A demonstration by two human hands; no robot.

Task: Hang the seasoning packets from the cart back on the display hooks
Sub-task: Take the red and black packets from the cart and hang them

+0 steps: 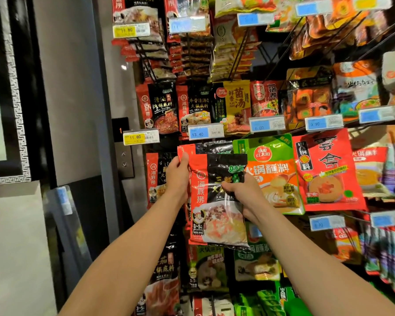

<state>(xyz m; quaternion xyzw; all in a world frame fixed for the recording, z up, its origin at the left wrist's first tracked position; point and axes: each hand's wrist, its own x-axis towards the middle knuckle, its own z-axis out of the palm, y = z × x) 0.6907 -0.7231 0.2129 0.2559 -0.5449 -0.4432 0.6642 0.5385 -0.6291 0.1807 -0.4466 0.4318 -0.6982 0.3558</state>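
At the middle tier of the hook display, seen from the head camera, the person is holding a red-and-black seasoning packet up against the rack. The left hand is pinching the top left corner of a red packet edge between thumb and fingers, seemingly steadying the packets already hanging behind. The right hand is gripping the held packet across its middle, fingers curled over the clear film, which is probably letting the person steer its top edge toward a hook; the hook itself is hidden behind the packets, so whether the hole is engaged cannot be told. No cart is showing.

Writing on the held packet is reading 海底捞 down the red strip, with "3~5" near the bottom left. Just to its right, a green-and-orange packet is reading 火锅蘸料, and a red packet beside that is showing large black characters. Above, a yellow price tag is reading 11.80, a blue price tag 13.40, and another blue tag 6.00.
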